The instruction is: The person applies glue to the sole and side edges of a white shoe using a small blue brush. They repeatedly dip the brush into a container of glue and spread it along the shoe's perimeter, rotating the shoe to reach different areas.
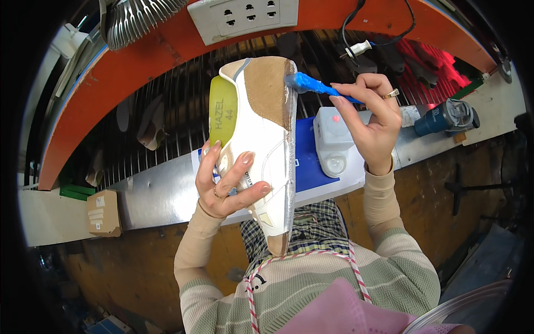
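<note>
A white and brown shoe upper (267, 139) on a green last (223, 111) is held up in front of me, its heel end pointing away and its toe toward my body. My left hand (228, 186) wraps round its top side, fingers closed on it. Between thumb and fingers, my right hand (372, 111) pinches the thin handle of a blue brush (314, 84). The brush head touches the shoe's bottom edge near the heel, where a pale, shiny strip runs along the rim.
Below my right hand stands a white plastic container (332, 133) on a blue sheet (310, 175). A blue tumbler (445, 118) lies to the right, a cardboard box (104, 212) far left. Behind are a rack with shoe parts (151, 123), an orange frame (167, 47), sockets (245, 16) and a plug (359, 49).
</note>
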`<state>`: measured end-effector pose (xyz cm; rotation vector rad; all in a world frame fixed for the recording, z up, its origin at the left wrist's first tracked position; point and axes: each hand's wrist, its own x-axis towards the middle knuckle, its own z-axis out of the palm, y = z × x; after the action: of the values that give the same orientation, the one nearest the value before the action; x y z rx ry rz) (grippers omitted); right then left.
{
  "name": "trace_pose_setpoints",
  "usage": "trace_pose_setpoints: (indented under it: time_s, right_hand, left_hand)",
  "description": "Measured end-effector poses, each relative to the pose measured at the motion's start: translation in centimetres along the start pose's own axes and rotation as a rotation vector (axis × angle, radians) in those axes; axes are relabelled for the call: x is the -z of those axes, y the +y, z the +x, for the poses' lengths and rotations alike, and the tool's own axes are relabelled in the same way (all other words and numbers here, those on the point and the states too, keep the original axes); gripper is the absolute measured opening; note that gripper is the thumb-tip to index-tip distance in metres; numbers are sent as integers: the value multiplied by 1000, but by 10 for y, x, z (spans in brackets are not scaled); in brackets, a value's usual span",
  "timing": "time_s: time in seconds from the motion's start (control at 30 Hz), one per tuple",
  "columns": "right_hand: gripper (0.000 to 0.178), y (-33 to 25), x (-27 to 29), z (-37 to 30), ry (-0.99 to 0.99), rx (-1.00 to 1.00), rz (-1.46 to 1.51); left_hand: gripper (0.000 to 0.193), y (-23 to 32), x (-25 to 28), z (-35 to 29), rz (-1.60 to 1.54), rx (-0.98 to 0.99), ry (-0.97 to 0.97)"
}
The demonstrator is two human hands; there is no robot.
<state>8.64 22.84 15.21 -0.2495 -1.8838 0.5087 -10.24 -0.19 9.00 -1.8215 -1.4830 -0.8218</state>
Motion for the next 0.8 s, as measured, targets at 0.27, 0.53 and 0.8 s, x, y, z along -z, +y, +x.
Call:
trace_pose_setpoints:
  time_s: [0.27, 0.53, 0.8]
  right_hand:
    - [25, -2, 7, -6, -72, 54, 47]
    - [25, -7, -1, -6, -97, -50, 186]
    - [20, 2, -15, -14, -89, -223, 335]
  left_hand:
    - [58, 2, -2, 2, -29, 25, 21]
    - [49, 9, -16, 2, -106, 127, 121]
    - [56, 20, -28, 5, -170, 223, 219]
